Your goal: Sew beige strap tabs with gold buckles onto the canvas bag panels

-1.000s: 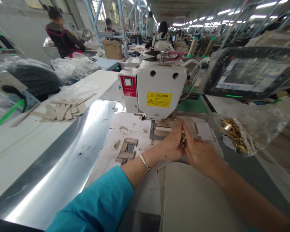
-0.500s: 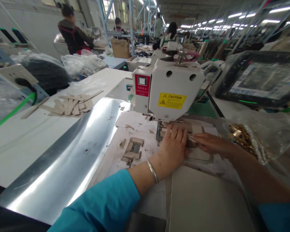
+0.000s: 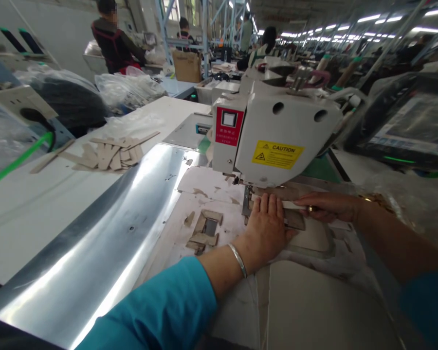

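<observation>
My left hand (image 3: 268, 221) lies flat, fingers stretched out and together, over flat grey-brown pieces by a metal clamp frame (image 3: 246, 201) under the sewing machine head (image 3: 288, 131). Right beside it, my right hand (image 3: 328, 205) has its fingers closed at the end of a pale strip (image 3: 295, 205); its fingertips partly cover the strip. A small gold-coloured spot (image 3: 311, 209) shows at those fingers; whether ring or fitting I cannot make out. A beige panel (image 3: 314, 243) with a rounded corner extends below both hands.
Loose beige strips (image 3: 113, 154) are piled on the white table at left. A shiny metal plate (image 3: 105, 243) slopes alongside the pale sewing template (image 3: 175, 233). At right are a screen (image 3: 409, 131) and a clear plastic bag (image 3: 405, 194). Several people work in the background.
My right hand has shifted slightly away from my left hand, and the gold-coloured spot now shows at its fingers. My left hand stays flat on the pieces. The view has shifted slightly.
</observation>
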The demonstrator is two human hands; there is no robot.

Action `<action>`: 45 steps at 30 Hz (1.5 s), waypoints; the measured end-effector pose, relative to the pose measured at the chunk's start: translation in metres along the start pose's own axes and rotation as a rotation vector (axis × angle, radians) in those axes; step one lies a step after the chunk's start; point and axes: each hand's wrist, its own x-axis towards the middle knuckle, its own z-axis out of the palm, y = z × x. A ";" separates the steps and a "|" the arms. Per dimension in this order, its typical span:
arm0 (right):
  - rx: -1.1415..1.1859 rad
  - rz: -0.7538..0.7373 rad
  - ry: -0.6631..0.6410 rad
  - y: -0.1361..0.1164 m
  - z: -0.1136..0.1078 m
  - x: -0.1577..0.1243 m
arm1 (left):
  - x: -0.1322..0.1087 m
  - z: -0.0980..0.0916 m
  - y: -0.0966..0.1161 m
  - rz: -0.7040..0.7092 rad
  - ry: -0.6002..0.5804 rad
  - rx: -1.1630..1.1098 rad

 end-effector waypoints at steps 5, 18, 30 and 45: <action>-0.031 0.022 0.004 -0.003 -0.001 0.006 | 0.001 0.002 0.000 -0.006 -0.033 0.004; -0.463 -0.200 0.477 -0.006 0.027 -0.017 | 0.006 -0.012 -0.001 -0.094 -0.110 0.012; -0.585 -0.193 0.774 -0.012 0.041 -0.032 | 0.000 -0.003 -0.017 0.030 -0.025 -0.101; -0.676 -0.251 0.811 -0.009 0.037 -0.027 | 0.005 -0.007 -0.008 0.005 -0.072 -0.046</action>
